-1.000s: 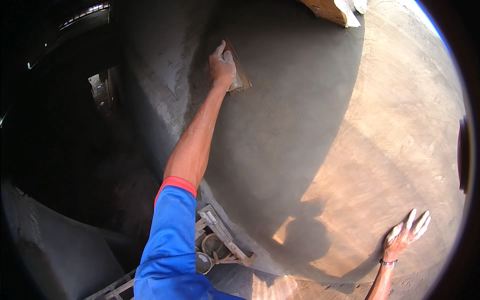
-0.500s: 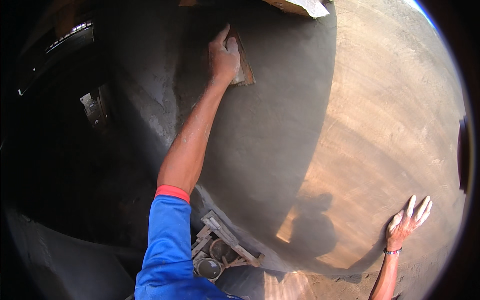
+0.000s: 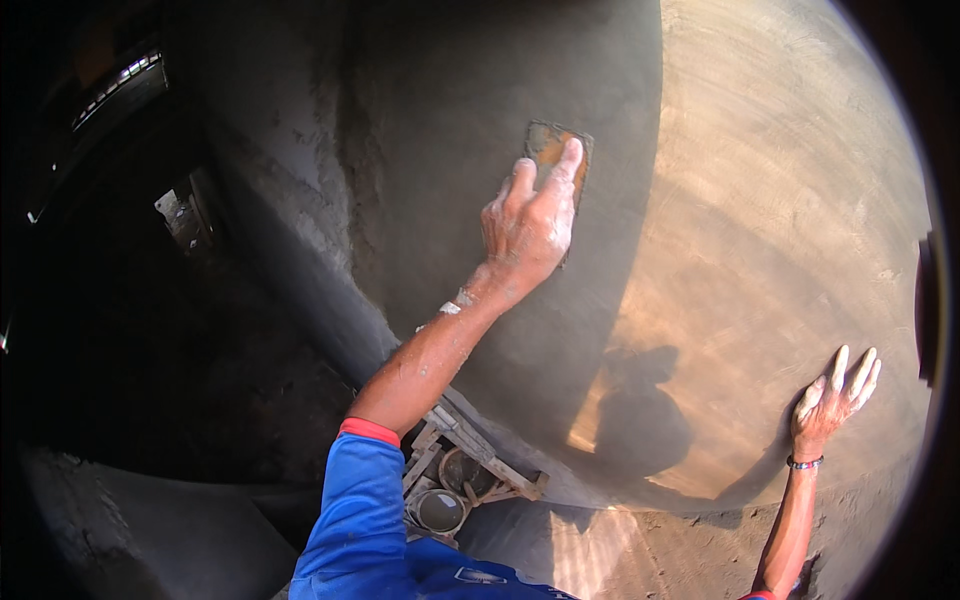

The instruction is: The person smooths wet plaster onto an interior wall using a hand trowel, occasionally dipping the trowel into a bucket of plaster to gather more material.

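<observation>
My left hand is wrapped round a plasterer's float, a rectangular flat board with orange-brown showing through grey mortar. The board lies against the grey plastered wall, in its shaded part; my hand hides its grip. White and grey smears cover the fingers and forearm. Off to the right, my right hand rests on the sunlit plaster, fingers spread and whitened, with nothing in it. A beaded bracelet circles that wrist.
Below the wall stands a dusty wooden frame with round containers beside it, one a bucket holding grey material. A rough wall edge runs down left of the plaster. The left side is a dark interior with a small bright opening.
My left hand has brought the float down and to the right across the shaded plaster, bending the arm more. My right hand, still spread on the wall, appears slightly higher in view.
</observation>
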A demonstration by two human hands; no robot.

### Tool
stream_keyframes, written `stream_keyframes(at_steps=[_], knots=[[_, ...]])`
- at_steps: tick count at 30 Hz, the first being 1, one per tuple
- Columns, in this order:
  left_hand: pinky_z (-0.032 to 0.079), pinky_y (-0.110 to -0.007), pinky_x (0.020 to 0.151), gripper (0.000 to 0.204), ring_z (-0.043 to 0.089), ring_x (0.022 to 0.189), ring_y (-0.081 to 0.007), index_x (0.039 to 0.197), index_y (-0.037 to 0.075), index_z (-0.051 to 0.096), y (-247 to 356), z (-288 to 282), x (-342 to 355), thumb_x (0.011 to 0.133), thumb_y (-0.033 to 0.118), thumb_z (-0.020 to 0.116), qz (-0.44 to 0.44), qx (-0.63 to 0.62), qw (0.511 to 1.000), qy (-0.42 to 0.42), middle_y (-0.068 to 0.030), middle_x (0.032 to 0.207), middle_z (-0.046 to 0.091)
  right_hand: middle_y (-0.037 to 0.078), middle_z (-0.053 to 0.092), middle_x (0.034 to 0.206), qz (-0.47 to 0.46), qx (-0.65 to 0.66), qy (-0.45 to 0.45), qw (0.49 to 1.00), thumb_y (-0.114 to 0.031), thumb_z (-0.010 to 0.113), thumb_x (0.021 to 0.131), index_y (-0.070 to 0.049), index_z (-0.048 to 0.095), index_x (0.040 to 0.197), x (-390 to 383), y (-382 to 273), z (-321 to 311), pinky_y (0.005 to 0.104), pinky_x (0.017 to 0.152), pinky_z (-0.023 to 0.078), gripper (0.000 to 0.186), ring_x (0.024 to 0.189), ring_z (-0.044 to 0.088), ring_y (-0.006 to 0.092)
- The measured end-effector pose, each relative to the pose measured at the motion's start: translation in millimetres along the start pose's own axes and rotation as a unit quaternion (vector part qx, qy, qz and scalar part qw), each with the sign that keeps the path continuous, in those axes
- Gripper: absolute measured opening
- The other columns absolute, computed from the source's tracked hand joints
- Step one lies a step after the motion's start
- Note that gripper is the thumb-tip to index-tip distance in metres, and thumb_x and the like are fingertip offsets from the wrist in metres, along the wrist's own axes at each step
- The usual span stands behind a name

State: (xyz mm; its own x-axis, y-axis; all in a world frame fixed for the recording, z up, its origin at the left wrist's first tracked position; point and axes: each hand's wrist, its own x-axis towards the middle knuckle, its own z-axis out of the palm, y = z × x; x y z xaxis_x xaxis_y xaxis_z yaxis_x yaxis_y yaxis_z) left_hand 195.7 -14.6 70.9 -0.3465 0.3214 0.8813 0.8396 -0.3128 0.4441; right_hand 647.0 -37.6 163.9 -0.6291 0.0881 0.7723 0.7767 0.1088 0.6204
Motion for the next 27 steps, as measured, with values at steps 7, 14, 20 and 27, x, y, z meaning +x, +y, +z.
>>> stream_keyframes(at_steps=[7, 14, 20, 27], knots=[[0.048, -0.043, 0.094, 0.038, 0.061, 0.110, -0.0397, 0.127, 0.010, 0.062, 6, -44, 155, 0.092, 0.021, 0.055, -0.095, -0.051, 0.990, 0.085, -0.0235, 0.123, 0.062, 0.021, 0.029, 0.155, -0.001, 0.002, 0.010, 1.000, -0.022, 0.040, 0.097, -0.013, 0.048, 0.142, 9, -4, -3, 0.0561, 0.113, 0.023, 0.047, 0.142, 0.026, 0.0425], [0.051, -0.045, 0.077, 0.040, 0.064, 0.082, -0.0334, 0.129, 0.017, 0.064, 25, -10, 47, 0.088, 0.017, 0.063, -0.076, -0.043, 0.996, -0.033, -0.0143, 0.088, 0.063, 0.020, 0.029, 0.155, 0.015, 0.010, -0.002, 1.000, -0.018, 0.044, 0.094, -0.013, 0.050, 0.140, 1, -7, -2, 0.0569, 0.113, 0.024, 0.047, 0.142, 0.026, 0.0434], [0.050, -0.046, 0.081, 0.038, 0.065, 0.087, -0.0360, 0.128, 0.012, 0.063, 26, -18, 124, 0.090, 0.018, 0.056, -0.055, -0.041, 0.992, 0.103, -0.0168, 0.093, 0.065, 0.021, 0.028, 0.155, 0.013, 0.016, 0.002, 1.000, -0.015, 0.047, 0.090, -0.014, 0.052, 0.138, 7, -8, -9, 0.0575, 0.113, 0.022, 0.049, 0.142, 0.026, 0.0431], [0.053, -0.040, 0.060, 0.048, 0.060, 0.066, -0.0285, 0.130, 0.021, 0.063, 49, 9, -10, 0.084, 0.010, 0.068, 0.010, -0.013, 0.999, -0.028, -0.0111, 0.084, 0.050, 0.022, 0.027, 0.155, 0.018, 0.018, -0.004, 1.000, -0.016, 0.047, 0.090, -0.014, 0.052, 0.139, 0, -9, -2, 0.0568, 0.114, 0.021, 0.049, 0.142, 0.025, 0.0428]])
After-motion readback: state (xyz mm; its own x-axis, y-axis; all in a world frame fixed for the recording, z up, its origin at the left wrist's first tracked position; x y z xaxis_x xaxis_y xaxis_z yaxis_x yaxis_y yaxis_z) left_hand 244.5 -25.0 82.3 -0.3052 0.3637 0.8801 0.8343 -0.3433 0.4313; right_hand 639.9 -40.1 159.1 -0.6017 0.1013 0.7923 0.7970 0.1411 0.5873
